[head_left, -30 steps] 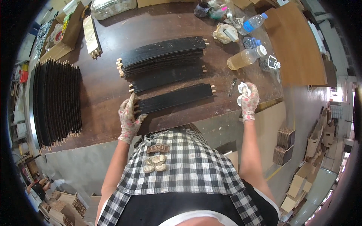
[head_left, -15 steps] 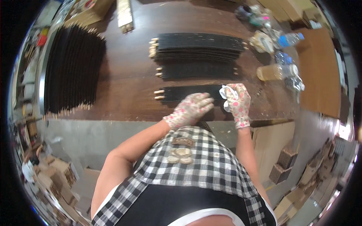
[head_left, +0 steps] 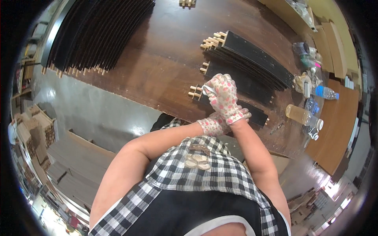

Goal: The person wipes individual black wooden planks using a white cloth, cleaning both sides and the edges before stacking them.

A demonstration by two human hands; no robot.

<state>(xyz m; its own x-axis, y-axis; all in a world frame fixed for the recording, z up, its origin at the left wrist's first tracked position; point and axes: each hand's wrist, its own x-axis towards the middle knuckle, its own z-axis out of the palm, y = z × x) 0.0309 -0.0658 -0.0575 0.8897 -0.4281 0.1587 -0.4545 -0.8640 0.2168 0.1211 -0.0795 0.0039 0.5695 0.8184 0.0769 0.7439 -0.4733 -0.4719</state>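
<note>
A black board (head_left: 258,114) with wooden dowel pegs at its ends lies near the table's front edge. My right hand (head_left: 223,96), in a floral glove, is closed on a crumpled white cloth (head_left: 209,91) at the board's left end, by the pegs (head_left: 194,91). My left hand (head_left: 215,124), gloved alike, rests along the board's near side under my right wrist. Its fingertips show past the wrist, stretched out over the board; the rest of its fingers are hidden. Just beyond lies another pegged black board (head_left: 244,85), then a stack of such boards (head_left: 256,55).
A long row of upright black boards (head_left: 94,35) fills the table's far left. Plastic bottles (head_left: 303,116) and crumpled plastic bags (head_left: 311,59) stand at the right, beside a brown panel (head_left: 334,129). A small pegged bundle (head_left: 187,3) sits at the far edge.
My right hand has moved with the cloth from the board's right end to its left end, crossing over my left hand, which has shifted right. The whole view has turned.
</note>
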